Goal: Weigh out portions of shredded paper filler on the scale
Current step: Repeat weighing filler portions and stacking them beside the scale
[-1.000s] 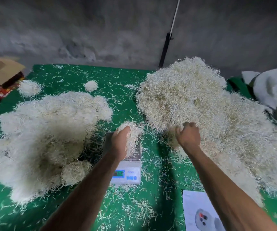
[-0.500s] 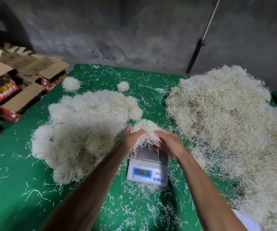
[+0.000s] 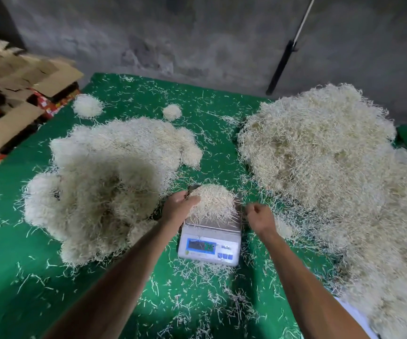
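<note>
Nearest the camera, loose shreds (image 3: pixel 212 297) lie scattered over the green cloth (image 3: pixel 13 277) in front of the scale (image 3: pixel 209 243). The scale, white with a lit blue-framed display facing the person, sits between two forearms reaching forward. On its metal platform rests a rounded portion of shredded paper (image 3: pixel 213 200).

The left hand (image 3: pixel 179 206) lies against the left side of that portion, fingers fairly straight and pressed into the shreds rather than wrapped round them. The right hand (image 3: pixel 258 217) hovers just right of the platform with fingers curled inward; whether it pinches a few strands cannot be told, since the frame is blurred there.

Left of the scale spreads a large pale heap (image 3: pixel 109 177), touching the left wrist's side of the cloth. Right of the scale, a larger, yellower heap (image 3: pixel 324 167) runs toward the near right corner.

Beyond the scale, two small clumps (image 3: pixel 87 105) and (image 3: pixel 172 111) sit apart on the cloth. Far left of the scale, flattened cardboard boxes (image 3: pixel 13 94) are stacked; behind everything stands a grey wall (image 3: pixel 197 33) with a pole (image 3: pixel 288 47) leaning on it.
</note>
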### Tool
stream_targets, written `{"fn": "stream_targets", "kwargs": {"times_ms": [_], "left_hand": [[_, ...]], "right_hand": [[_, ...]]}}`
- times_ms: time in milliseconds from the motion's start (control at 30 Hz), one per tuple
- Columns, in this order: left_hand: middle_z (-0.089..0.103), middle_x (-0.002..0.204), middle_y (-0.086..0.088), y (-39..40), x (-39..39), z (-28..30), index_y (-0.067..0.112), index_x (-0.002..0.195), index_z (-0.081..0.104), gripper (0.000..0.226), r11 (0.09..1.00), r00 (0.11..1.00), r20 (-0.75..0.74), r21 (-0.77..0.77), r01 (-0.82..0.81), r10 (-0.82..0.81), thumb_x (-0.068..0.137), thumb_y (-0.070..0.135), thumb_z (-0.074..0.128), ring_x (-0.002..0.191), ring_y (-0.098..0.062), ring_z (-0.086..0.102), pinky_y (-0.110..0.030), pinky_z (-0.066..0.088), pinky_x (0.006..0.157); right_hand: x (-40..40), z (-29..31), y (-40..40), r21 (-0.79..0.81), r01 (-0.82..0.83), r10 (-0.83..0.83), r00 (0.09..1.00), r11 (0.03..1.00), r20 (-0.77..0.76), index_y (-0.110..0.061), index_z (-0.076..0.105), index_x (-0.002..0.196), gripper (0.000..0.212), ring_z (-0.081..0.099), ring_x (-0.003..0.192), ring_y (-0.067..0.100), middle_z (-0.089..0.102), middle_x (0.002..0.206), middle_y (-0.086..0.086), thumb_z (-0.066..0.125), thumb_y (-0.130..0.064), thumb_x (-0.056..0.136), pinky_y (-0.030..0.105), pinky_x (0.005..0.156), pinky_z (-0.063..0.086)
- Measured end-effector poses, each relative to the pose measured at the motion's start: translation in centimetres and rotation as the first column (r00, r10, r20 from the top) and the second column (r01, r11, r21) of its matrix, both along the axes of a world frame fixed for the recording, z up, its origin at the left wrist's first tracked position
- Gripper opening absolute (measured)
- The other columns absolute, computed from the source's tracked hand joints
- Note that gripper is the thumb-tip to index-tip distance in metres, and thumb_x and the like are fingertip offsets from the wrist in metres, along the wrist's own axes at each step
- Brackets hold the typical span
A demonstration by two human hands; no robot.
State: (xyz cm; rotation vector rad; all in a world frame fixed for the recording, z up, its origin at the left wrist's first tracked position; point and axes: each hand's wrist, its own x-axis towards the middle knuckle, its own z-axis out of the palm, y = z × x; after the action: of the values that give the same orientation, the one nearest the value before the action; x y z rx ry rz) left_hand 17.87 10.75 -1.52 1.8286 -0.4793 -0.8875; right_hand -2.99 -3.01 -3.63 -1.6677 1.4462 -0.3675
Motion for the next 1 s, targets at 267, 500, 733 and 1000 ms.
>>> {"fn": "stream_targets", "kwargs": {"times_ms": [267,500,733,1000], "left_hand": [[0.055,0.14,0.006,2.7,-5.8,-0.3,0.023,0.128,0.064,0.038,0.989,0.79,0.613,-0.116,0.096,-0.005,0.091,0.017,0.069,0.129,-0.01,0.048,-0.03,0.036,0.111],[0.054,0.142,0.001,-2.3,-13.2,0.7,0.025,0.143,0.048,0.044,0.734,0.311,0.749,0.324,0.597,-0.585,0.1,0.033,0.056,0.129,-0.018,0.048,-0.044,0.032,0.117],[0.066,0.084,-0.007,-4.8,-14.1,2.4,0.013,0.079,0.059,0.029,0.775,0.552,0.591,0.216,0.594,-0.588,0.105,0.022,0.049,0.06,-0.017,0.049,-0.047,0.058,0.062],[0.067,0.101,0.01,-6.4,-8.5,3.6,0.017,0.119,0.07,0.022,0.924,0.821,0.434,0.082,0.375,-0.372,0.098,0.02,0.065,0.044,-0.008,0.039,-0.018,0.033,0.037]], "right_hand": [[-5.2,-1.6,4.4,0.264,-0.017,-0.012,0.994,0.964,0.106,-0.011,0.058,0.073,0.044,0.043,0.059,0.021,0.05,0.06,0.0,0.053,-0.041,0.104,0.041,0.069,0.049],[-7.2,2.7,5.2,0.21,-0.094,-0.012,0.891,0.973,0.453,-0.021,0.069,0.08,0.037,0.035,0.051,0.016,0.04,0.058,-0.001,0.047,-0.033,0.107,0.031,0.053,0.034],[-8.7,5.1,4.3,0.217,-0.063,-0.066,0.84,0.974,0.538,-0.011,0.053,0.071,0.043,0.037,0.043,0.02,0.043,0.057,0.003,0.05,-0.033,0.107,0.024,0.042,0.04],[-11.4,3.5,2.8,0.081,0.196,-0.212,0.901,0.977,0.379,-0.01,0.057,0.083,0.041,0.057,0.064,0.015,0.064,0.064,-0.011,0.037,-0.034,0.111,0.024,0.058,0.052]]}}
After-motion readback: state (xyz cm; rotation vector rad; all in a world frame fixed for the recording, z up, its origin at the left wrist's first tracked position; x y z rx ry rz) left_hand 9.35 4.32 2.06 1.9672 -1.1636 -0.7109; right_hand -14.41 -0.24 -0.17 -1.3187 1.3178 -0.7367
